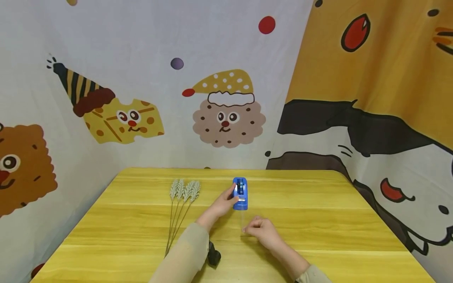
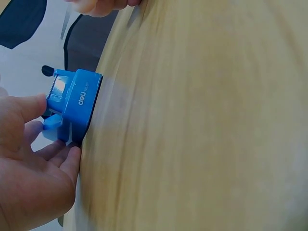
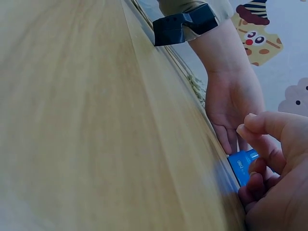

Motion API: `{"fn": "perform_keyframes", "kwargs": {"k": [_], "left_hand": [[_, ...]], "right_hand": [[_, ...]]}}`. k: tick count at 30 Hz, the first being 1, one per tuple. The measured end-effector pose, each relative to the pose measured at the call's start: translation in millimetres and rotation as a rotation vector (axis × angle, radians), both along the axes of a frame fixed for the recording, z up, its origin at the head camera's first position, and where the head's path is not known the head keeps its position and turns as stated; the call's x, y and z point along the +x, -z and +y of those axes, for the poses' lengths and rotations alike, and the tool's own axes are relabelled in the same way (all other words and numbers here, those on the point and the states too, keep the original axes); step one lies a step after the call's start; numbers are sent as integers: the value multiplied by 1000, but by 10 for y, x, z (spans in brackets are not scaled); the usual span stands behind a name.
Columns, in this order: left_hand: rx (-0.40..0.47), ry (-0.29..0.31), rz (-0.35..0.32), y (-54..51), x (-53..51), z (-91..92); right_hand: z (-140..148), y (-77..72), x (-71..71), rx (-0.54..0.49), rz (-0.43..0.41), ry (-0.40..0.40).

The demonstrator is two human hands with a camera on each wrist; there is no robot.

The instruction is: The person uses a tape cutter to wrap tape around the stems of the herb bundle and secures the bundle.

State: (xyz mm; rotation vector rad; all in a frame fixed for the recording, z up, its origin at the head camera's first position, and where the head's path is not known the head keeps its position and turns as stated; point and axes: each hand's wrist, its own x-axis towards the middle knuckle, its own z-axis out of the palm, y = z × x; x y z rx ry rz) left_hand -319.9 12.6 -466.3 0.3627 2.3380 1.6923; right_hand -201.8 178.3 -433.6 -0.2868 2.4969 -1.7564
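Observation:
A blue tape dispenser [image 1: 240, 202] stands on the table right of centre. My left hand [image 1: 222, 203] grips it from its left side; in the left wrist view the thumb and fingers of the hand [image 2: 38, 168] are round the dispenser [image 2: 84, 103]. A clear strip of tape [image 1: 242, 220] runs from the dispenser's near end toward me. My right hand [image 1: 263, 232] pinches the strip's end between thumb and fingertip. The right wrist view shows the right hand [image 3: 284, 168] close by, partly hiding the dispenser [image 3: 239, 166].
Several pale grey-green stems with feathery heads [image 1: 185, 190] lie on the table, left of my left forearm. A black device [image 1: 214, 255] is at the left wrist. Behind the wooden table [image 1: 318, 204] hangs a cloth printed with cartoon figures [image 1: 141, 47].

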Motion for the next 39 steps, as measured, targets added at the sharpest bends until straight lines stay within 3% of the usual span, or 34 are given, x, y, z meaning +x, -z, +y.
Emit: {"fn": "perform_keyframes", "kwargs": {"k": [8,11,16,19,24,28,34,39], "left_hand": [[14,-13,-11,-4,1,11],[4,-43,-1,-36,15,-2],[-23,-56,51,-158,57,-81],[-78,-41,97,-301,90,-183],[-93,-13,96,-580,149,-498],[-88,-28,50,-694,182,-855],[-200,-126,37,-696,235,-1373],[-280,-240,-27,-601,313,-1675]], "right_hand": [[6,9,0,-1,-4,2],[14,128,-78,0,-2,4],[51,381,-205,-9,21,14],[65,395,-202,-18,24,31],[63,393,-198,-20,32,45],[56,395,-203,-17,28,53],[53,403,-211,-29,21,66],[46,406,-205,-52,15,73]]}}
